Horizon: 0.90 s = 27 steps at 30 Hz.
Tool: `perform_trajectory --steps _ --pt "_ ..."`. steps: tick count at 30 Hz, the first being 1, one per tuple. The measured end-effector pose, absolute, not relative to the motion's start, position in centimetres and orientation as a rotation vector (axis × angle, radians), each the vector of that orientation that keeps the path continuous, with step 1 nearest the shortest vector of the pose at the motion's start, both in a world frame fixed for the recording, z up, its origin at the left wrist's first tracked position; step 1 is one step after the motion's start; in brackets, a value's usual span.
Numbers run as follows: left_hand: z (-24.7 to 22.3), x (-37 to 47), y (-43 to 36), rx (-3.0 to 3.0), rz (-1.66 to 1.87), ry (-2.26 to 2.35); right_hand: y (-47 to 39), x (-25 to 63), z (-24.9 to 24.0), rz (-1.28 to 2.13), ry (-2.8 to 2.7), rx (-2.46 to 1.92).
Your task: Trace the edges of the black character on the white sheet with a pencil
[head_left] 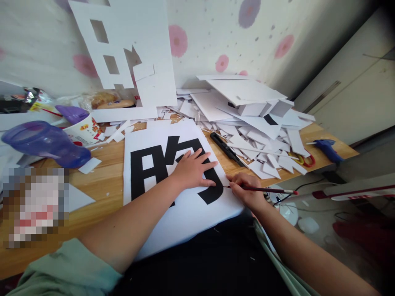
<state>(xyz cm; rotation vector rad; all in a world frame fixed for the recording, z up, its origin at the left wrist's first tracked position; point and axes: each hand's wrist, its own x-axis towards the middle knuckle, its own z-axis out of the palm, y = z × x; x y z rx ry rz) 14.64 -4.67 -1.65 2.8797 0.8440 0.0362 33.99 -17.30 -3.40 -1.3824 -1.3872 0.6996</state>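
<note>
Left hand (194, 170) flat, fingers spread, palm down on the black character (171, 152), grasping nothing; it covers part of the right half. Character lies on a white sheet (173, 226) at the near side of the bench (108, 181), the sheet's near edge reaching the person's dark-clothed lap. Right hand (245, 187) is closed around a dark red pencil (268, 189), possibly a thin brush, its tip at the outer right edge of the character's curved stroke; too small to tell whether the tip touches. Black cutter (226, 149) lies just beyond the sheet's right edge, beside a heap of white offcuts (256, 144). Stacked white boards (243, 90) sit behind and partly over the heap. Scissors (308, 160) with red and yellow handles, partly covered by scraps, then a blue glue gun (325, 148) near the bench's right end. Left side: translucent purple pitcher (49, 142) tipped on its side, printed paper cup (83, 131) just behind it. Tall white board (154, 49) with cut-out openings stands against the spotted wall (210, 28).
</note>
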Motion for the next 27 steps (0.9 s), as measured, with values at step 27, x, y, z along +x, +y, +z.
perform_trajectory --steps 27 --pt "-1.7 14.6 -4.7 2.896 0.062 0.827 -20.1 32.1 -1.0 0.915 -1.427 -1.425"
